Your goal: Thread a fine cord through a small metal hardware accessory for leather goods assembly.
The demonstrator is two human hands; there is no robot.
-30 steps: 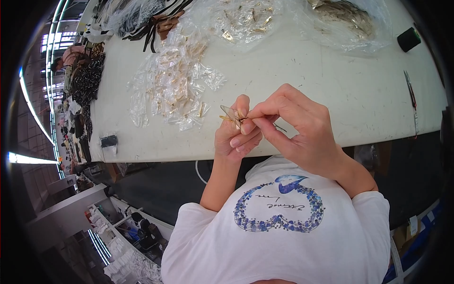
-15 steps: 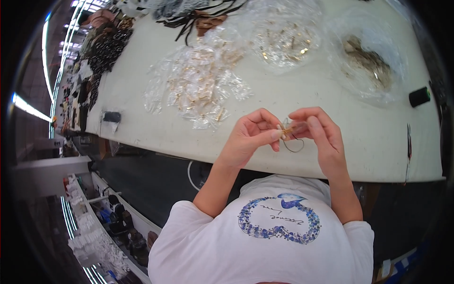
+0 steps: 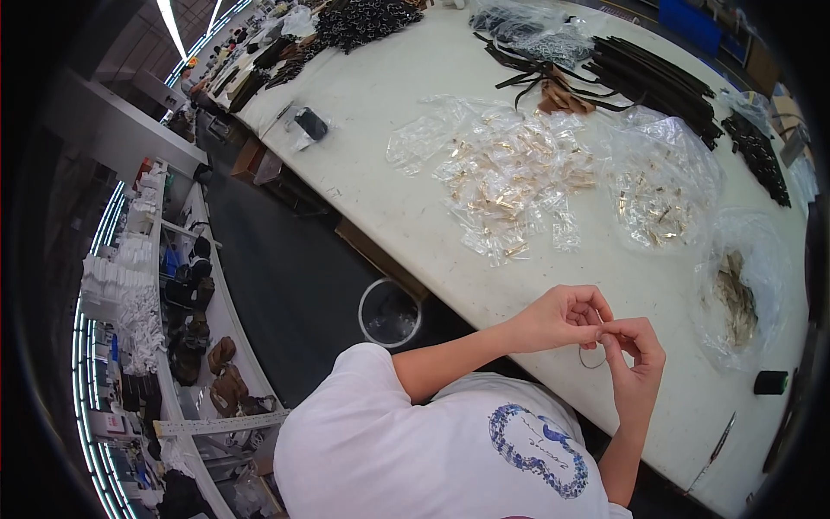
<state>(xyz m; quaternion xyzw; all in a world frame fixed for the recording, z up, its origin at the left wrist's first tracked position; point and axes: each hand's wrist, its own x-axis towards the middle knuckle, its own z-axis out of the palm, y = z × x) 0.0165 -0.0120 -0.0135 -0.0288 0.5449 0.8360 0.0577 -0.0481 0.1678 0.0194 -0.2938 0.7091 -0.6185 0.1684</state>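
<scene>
Left hand (image 3: pixel 566 318) and right hand (image 3: pixel 635 348) meet at the fingertips. Cord (image 3: pixel 591 367) loops below them, near side, between both; which hand grasps it cannot be told.

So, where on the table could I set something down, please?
Bare table lies between the black item and clear packets, and between the right hand and black spool; dark straps and a clear bag crowd the far side.

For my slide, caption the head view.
Bare left hand and right hand meet above a pale tabletop, thin dark cord looping beneath.
</scene>
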